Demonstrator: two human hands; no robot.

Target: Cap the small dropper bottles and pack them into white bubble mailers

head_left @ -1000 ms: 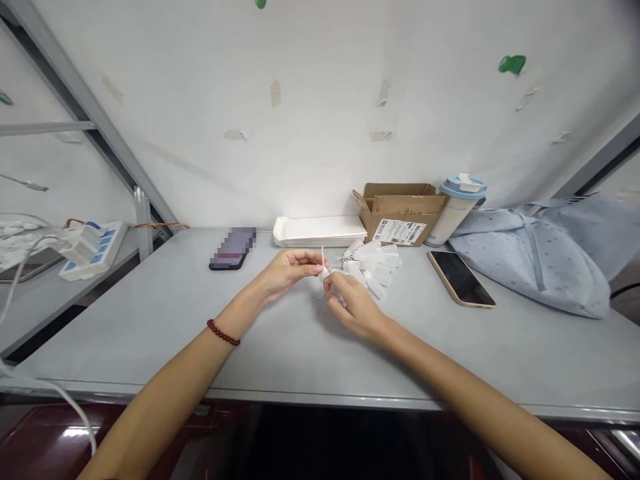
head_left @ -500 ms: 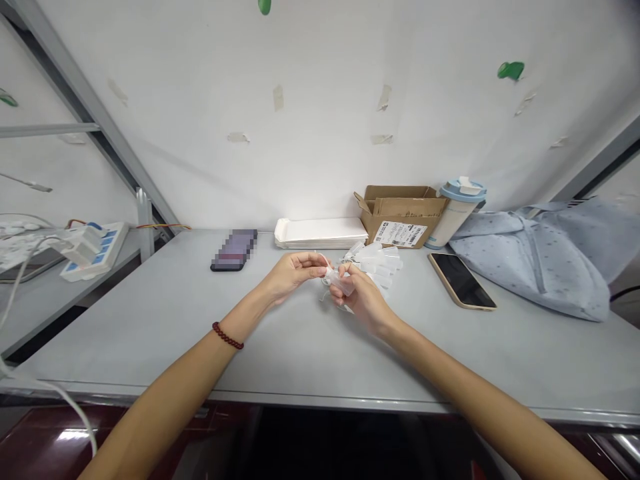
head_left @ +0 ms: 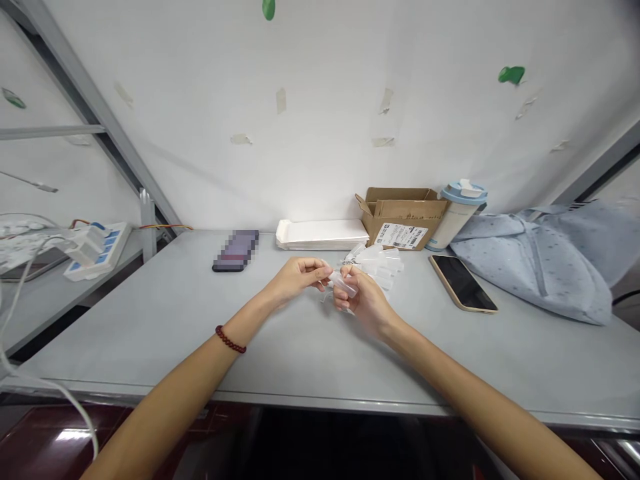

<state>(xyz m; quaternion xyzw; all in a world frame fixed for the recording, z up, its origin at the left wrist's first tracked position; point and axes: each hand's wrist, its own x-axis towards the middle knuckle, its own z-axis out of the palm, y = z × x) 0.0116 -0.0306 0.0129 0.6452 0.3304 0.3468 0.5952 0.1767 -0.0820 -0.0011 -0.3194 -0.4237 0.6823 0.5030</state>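
Observation:
Above the middle of the desk my right hand (head_left: 366, 300) is closed around a small translucent plastic tube (head_left: 346, 285), thumb on top. My left hand (head_left: 303, 277) pinches at the tube's left end, its thumb and forefinger pressed together; the exact part between those fingertips is too small to make out. A thin pale cord (head_left: 325, 295) hangs just under the fingers. Right behind my right hand, several similar translucent pieces (head_left: 383, 263) lie fanned out on the desk, partly hidden by it.
At the back stand a stack of white flat boxes (head_left: 323, 233), an open cardboard box (head_left: 403, 217) and a lidded cup (head_left: 457, 213). A phone (head_left: 463, 283) and a pale blue cloth bag (head_left: 535, 267) lie right; another phone (head_left: 236, 250) lies left. A power strip (head_left: 100, 253) sits on the adjoining surface.
My left fingertips have closed further over the tube's left end, covering the white tip that showed before. Both hands stay in nearly the same place; the view has shifted slightly.

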